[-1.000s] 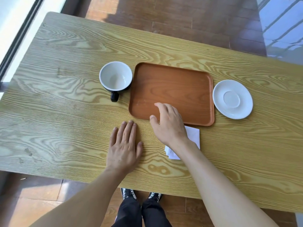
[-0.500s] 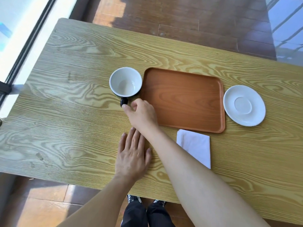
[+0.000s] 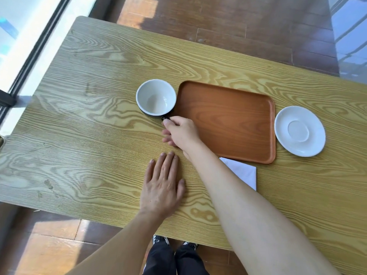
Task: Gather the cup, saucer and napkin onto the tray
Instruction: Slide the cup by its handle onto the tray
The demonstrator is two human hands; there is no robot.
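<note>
A cup point(image 3: 156, 97), white inside and black outside, stands on the wooden table just left of the brown tray point(image 3: 234, 108). My right hand point(image 3: 181, 132) is at the cup's black handle, with thumb and fingers pinched on it. The white saucer point(image 3: 300, 131) lies on the table right of the tray. A folded white napkin point(image 3: 243, 172) lies in front of the tray's near edge, partly hidden by my right forearm. My left hand point(image 3: 161, 185) rests flat on the table, fingers together, holding nothing.
The wooden table point(image 3: 89, 120) ends close to my body at the bottom and borders a window frame point(image 3: 29, 56) on the left. Brown floor tiles point(image 3: 238, 22) lie beyond the far edge. My shoes point(image 3: 174, 242) show under the near edge.
My right hand moved left from the tray's near edge to the cup's handle and closed on it. This uncovered the napkin. My left hand stayed flat on the table.
</note>
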